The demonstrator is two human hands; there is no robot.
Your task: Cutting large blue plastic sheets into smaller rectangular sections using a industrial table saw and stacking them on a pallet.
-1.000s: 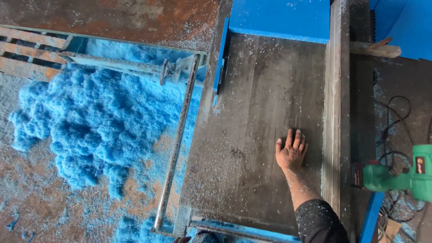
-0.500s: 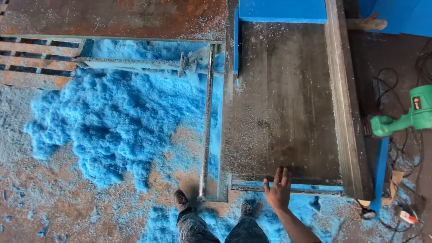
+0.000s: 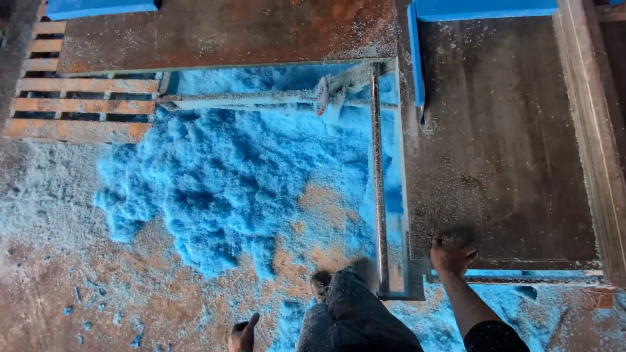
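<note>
The wooden pallet [image 3: 81, 104] lies at the far left, its slats bare, well left of the dark panel [image 3: 502, 143] that serves as the landmark here. Right of the pallet, the heap of blue shavings [image 3: 222, 189] covers the floor [image 3: 59, 261] between the pallet and the panel's left edge; brown sawdust is mixed into its near side. A metal bar [image 3: 241, 100] with a clamp head crosses the far part of the heap and points toward the panel.

Near the bottom edge, left of the panel and well apart from it, the left hand [image 3: 243, 334] hangs over the dusty floor. Its fingers are loosely curled and it holds nothing. Beside it stands the person's dark trouser leg [image 3: 355, 316], just off the panel's near left corner.

A metal rail [image 3: 378, 176] runs along the panel's left edge, from the far rim to the near corner, with a narrow blue strip beside it.

The right hand [image 3: 452, 253] rests on the near edge of the panel, close to its left corner. The fingers are bent over that edge, closed on the panel. The panel lies flat, dusted with sawdust, with nothing on it; its whole face beyond the hand is open. A blue edge strip [image 3: 415, 55] borders its far left side, and a timber beam [image 3: 596, 130] borders its right side.
</note>
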